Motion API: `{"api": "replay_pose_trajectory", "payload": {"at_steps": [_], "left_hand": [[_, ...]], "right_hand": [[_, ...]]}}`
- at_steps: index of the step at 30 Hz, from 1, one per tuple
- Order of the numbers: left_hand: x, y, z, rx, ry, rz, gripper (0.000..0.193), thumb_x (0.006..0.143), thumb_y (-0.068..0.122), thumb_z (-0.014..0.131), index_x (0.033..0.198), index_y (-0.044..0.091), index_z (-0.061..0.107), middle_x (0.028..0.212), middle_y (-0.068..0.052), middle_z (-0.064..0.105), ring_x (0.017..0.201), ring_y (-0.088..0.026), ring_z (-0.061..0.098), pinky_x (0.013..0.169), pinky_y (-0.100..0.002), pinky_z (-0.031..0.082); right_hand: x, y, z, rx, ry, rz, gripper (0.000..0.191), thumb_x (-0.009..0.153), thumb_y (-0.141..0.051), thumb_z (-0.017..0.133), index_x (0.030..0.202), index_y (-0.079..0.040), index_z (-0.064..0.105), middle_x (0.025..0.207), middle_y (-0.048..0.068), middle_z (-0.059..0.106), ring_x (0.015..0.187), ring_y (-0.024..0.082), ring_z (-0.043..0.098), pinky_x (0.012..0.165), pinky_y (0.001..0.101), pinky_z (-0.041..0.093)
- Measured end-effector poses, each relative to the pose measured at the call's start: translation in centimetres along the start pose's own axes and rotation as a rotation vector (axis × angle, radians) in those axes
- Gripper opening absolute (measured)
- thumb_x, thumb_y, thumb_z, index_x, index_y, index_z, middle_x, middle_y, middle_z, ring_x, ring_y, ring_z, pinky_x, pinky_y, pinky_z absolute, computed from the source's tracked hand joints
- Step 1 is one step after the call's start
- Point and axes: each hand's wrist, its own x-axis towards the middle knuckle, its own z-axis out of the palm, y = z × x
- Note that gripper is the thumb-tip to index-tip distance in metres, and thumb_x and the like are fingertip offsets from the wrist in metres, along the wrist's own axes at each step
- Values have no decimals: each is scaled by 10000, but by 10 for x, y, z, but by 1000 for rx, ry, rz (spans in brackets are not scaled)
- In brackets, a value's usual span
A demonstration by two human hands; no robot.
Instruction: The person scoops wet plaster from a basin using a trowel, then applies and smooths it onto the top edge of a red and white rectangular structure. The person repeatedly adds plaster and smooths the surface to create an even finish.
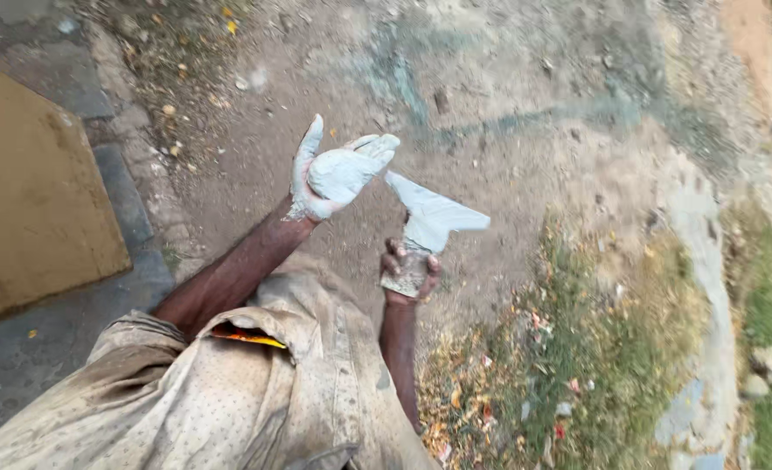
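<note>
Holding a trowel (434, 218) by its handle at about 5 o'clock, the right hand (409, 271) has its fingers shut tight, while the left hand (338, 177), white with paste, is spread flat near the blade.

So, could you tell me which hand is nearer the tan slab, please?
Left. The plaster-coated left hand is to the right of the tan slab; the right hand, gripping the trowel, is farther right and lower.

trowel (434, 218) | triangular blade coated in pale grey plaster, held up over dirt | handle gripped in your right hand (409, 270)
</note>
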Motion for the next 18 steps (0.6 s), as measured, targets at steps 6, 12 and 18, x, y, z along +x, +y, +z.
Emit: {"api": "replay_pose_trajectory", "payload": {"at_steps": [6,12,18], "left_hand": [[168,97,82,541,-16,-20,1112,915,644,626,1571,-119,150,1661,-314,234,1556,-420,300,1304,-556,281],[313,228,81,802,145,-3,1092,895,611,689,1582,-72,186,1684,-267,272,1539,-388,401,1226,-481,447],[517,347,105,1064,367,-20,1065,1044,690,503,1475,-84,-87,1466,-218,-68,1170,-283,163,964,-326,332]], "right_hand": [[161,-87,-38,-268,271,108,600,942,-225,694,1470,-84,446,1251,152,605,889,306,601,555,336,566],[371,-118,-55,-640,175,266,622,1061,-170,604,1605,-110,309,1204,116,569,845,235,620,529,331,550],[645,-121,-35,-630,105,433,637,995,-195,569,1576,-201,309,1201,144,579,772,216,610,491,316,555]]}}
